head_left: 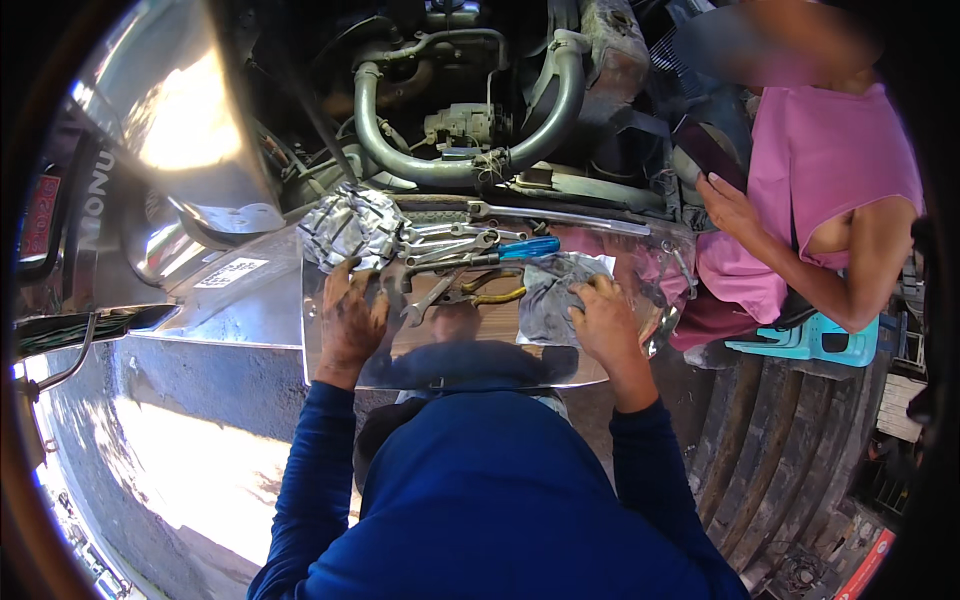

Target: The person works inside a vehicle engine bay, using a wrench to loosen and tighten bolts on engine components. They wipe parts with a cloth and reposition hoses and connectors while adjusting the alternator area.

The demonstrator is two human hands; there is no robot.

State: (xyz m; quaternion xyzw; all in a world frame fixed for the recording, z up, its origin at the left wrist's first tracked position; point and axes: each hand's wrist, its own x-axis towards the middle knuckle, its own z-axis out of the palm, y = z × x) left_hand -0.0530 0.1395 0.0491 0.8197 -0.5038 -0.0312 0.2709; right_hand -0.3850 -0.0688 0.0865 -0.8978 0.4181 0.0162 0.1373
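Note:
My left hand (350, 320) rests on the shiny metal panel (410, 365), fingers apart and slightly bent, just below a crumpled striped cloth (350, 225). My right hand (605, 325) lies over a grey rag (545, 300), fingertips on it and spread, not visibly gripping. Between my hands lie an open-ended wrench (420, 308), yellow-handled pliers (495, 296), several combination wrenches (440, 232) and a blue-handled tool (530, 247). A long metal bar (580, 221) crosses the back of the panel.
An open engine bay (450, 120) with curved metal pipes is ahead. At right a person in pink (810, 180) holds a phone (708, 155) beside a turquoise plastic stool (850, 340). Vehicle bodywork (220, 300) is at left; dark grooved strips (760, 450) lie lower right.

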